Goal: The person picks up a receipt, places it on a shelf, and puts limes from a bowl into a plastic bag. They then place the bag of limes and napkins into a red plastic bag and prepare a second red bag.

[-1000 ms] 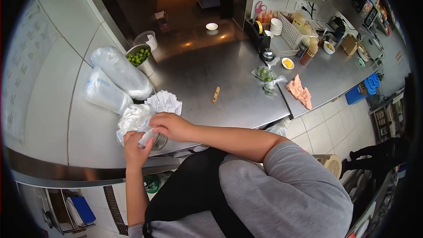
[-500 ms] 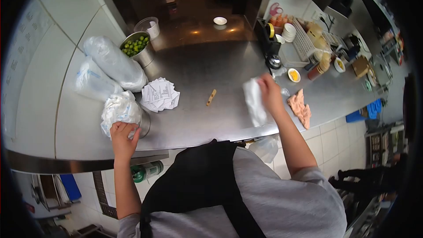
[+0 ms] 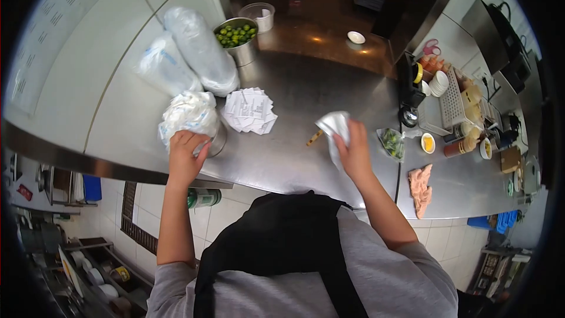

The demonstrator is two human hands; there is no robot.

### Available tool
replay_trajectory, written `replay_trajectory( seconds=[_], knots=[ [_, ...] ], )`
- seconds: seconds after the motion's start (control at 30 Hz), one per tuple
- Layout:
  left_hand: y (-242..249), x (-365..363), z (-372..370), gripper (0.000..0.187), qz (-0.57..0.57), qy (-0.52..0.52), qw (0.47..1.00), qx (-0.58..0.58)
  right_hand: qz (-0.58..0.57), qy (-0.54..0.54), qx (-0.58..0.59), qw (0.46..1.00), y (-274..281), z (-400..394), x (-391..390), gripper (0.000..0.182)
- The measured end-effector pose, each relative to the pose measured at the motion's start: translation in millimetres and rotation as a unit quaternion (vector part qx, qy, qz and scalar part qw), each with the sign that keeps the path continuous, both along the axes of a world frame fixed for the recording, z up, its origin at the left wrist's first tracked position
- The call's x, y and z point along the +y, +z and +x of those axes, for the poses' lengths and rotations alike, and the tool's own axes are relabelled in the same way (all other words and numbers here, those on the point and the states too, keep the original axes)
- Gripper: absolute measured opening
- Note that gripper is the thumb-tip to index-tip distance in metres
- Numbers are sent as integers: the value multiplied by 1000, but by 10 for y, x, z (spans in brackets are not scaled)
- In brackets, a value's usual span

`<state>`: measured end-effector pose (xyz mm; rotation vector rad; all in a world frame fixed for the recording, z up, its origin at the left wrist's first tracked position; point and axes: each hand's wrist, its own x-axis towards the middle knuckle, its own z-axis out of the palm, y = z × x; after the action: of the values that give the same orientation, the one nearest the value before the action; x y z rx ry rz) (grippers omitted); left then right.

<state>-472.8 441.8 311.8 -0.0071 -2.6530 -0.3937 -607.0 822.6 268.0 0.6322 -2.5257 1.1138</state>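
The right hand [image 3: 355,152] is pinching a crumpled translucent plastic bag [image 3: 334,125] between thumb and fingers, nearly closed, and is holding it over the steel counter [image 3: 288,91]. The bag is lying well apart from the left hand [image 3: 187,152], spreading to the left of the right hand's fingers. The left hand is curling partly closed at the front of a bundle of white bags [image 3: 189,113]; whether it is gripping any of the plastic, I cannot tell. The bundle is bulging over a metal container [image 3: 220,140], which is standing partly hidden behind it.

A pile of printed slips [image 3: 250,111] is resting just beside the bundle, and a small yellowish stick [image 3: 315,137] is lying next to the held bag. Two large clear plastic rolls [image 3: 203,53] are leaning side by side beyond the bundle. Near them a metal pot [image 3: 243,56] is holding many small green fruits [image 3: 234,35], with a clear tub [image 3: 266,19] standing behind it.

Toward the right, a clear bag of greens [image 3: 391,143] is lying near a white bowl [image 3: 428,143] that is holding something yellow. A white basket [image 3: 454,99] is holding bottles, and a pink cloth [image 3: 420,189] is lying near the counter's front edge
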Motion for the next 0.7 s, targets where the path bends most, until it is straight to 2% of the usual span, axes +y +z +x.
replay_trajectory(
  seconds=[0.07,0.1,0.17,0.23,0.27,0.33,0.37,0.4,0.47,0.53,0.57,0.63,0.67,0.7],
  knots=[
    [49,73,31,27,52,5,996,67,30,6,24,999,-8,-202,-527,42],
    [64,65,70,36,29,12,995,90,56,-3,6,998,-50,-301,-746,44],
    [103,67,144,37,38,50,992,107,78,4,-11,997,-381,-404,-1074,46],
    [104,12,233,38,49,83,987,125,275,26,-33,961,-818,-564,-1174,55],
    [74,-37,273,38,68,77,989,102,273,37,-28,961,-795,-526,-1237,55],
    [19,-153,330,38,88,79,990,83,357,-13,21,934,-586,-397,-1321,66],
    [-20,-200,374,38,133,71,987,61,336,18,73,939,-296,-267,-1418,68],
    [-60,-234,413,39,180,62,981,38,338,25,74,938,-81,-152,-1555,68],
    [-113,-295,440,37,210,57,975,40,168,174,136,961,260,35,-1900,63],
    [-148,-346,445,40,238,37,970,27,67,299,105,946,456,234,-2281,42],
    [-158,-348,441,40,239,35,970,31,68,299,108,946,469,243,-2408,42],
    [-173,-358,442,44,313,56,948,21,109,376,176,903,481,219,-2626,26],
    [-195,-385,445,44,312,53,948,23,109,373,178,904,563,211,-2667,26],
    [-222,-411,446,45,291,58,955,24,9,340,190,921,727,214,-2668,21]
  ],
)
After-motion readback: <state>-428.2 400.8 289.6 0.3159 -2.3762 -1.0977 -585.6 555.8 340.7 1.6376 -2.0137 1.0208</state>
